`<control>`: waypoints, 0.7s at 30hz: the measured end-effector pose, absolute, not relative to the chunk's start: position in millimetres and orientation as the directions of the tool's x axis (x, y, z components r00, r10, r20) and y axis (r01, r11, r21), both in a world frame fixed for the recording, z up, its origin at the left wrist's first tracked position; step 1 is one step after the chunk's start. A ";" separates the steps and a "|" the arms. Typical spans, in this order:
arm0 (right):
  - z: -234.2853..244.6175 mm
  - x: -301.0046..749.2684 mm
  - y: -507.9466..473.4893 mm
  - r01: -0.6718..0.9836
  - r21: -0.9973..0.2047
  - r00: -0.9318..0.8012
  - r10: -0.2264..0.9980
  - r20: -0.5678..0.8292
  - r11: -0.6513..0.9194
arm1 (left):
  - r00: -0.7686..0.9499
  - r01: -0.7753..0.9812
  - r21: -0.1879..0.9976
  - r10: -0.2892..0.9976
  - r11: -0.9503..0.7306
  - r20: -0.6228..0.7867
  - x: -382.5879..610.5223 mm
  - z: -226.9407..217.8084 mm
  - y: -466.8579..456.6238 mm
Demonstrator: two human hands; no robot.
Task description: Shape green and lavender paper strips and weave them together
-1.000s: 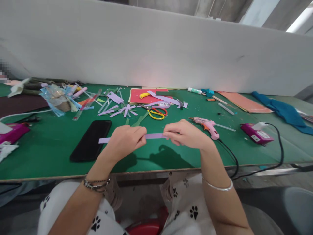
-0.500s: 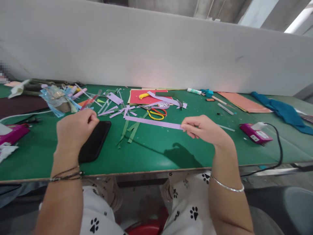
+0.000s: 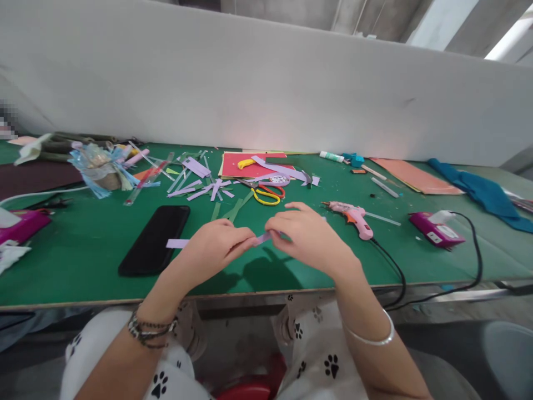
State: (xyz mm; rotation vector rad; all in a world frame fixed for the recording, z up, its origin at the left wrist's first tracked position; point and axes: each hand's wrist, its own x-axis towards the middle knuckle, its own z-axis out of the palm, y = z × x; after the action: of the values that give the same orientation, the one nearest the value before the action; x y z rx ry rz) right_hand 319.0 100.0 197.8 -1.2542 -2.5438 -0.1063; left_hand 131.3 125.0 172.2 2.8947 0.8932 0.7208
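The left hand [image 3: 219, 244] is curled over, its thumb and forefinger pressed together on a narrow, pale-purple strip of paper [image 3: 177, 243]; the remaining fingers are bent in towards the palm, and the middle of the strip is hidden beneath the hand; one flat end sticks out on the left, above the lower right part of a black, rectangular smartphone [image 3: 152, 241], though whether it touches the phone I cannot tell. The right hand [image 3: 310, 239] faces it, near but not touching; its thumb and fingertips are closed on the strip's other end, with a small gap showing between the bent fingers behind the pinch, and one finger raised clear of the rest; a short length of purple paper bridges the two hands, tilted slightly up towards the right.

The strip is held over the front of a green tabletop [image 3: 83, 280], where the hands cast dark shadows; just beyond the left hand lie thin green paper strips [image 3: 237, 208]; further back rest scissors with yellow and red handles [image 3: 267, 201], beside a star-like cluster of purple paper strips [image 3: 215, 189]; a pale-pink glue gun with an orange trigger [image 3: 353, 214] lies to the right of the right hand.
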 end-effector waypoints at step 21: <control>180.5 317.1 115.8 0.805 0.002 -0.480 0.649 0.591 0.594 | 0.595 0.622 0.342 0.709 -0.704 0.378 123.8 182.9 124.2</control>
State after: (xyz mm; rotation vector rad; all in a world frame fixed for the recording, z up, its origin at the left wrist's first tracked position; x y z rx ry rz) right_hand 317.1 115.8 180.5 -1.1498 -2.2788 -0.3777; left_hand 123.8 124.2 182.9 2.6468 1.1151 0.7432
